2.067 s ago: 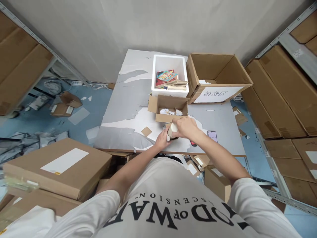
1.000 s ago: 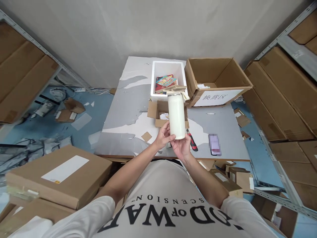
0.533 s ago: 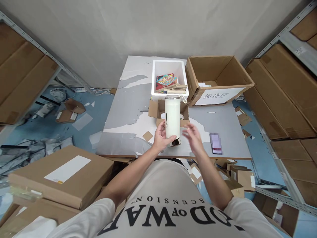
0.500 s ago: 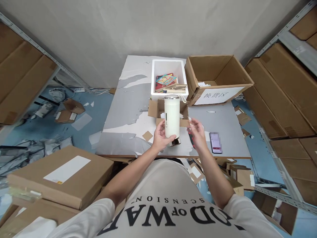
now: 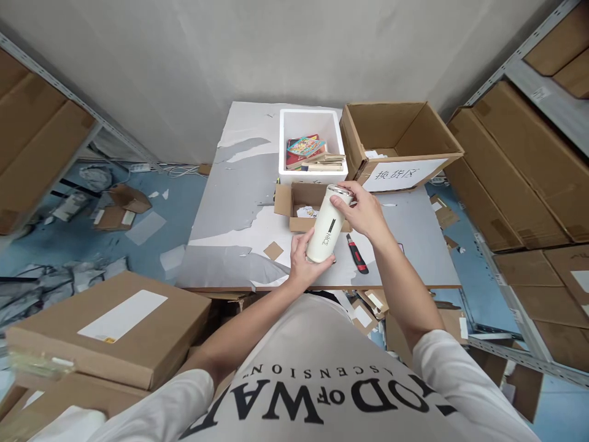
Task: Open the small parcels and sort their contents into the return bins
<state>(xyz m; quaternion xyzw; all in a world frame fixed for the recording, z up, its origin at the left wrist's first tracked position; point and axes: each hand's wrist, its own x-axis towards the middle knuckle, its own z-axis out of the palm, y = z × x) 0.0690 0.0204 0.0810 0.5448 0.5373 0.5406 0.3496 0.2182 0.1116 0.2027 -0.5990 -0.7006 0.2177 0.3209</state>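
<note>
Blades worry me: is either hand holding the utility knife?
No, the utility knife lies on the table while the left hand and right hand hold the cream bottle.

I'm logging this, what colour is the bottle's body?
The bottle's body is off-white, clearest in the head view.

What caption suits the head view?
Tilted cream tumbler, left grip at its base, right grip at its top, utility knife nearby.

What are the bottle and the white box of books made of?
The bottle looks like metal with smooth cream paint: its top shines silvery, though the body could be plastic. The white box looks like matte foam, judging by its thick walls.
</note>
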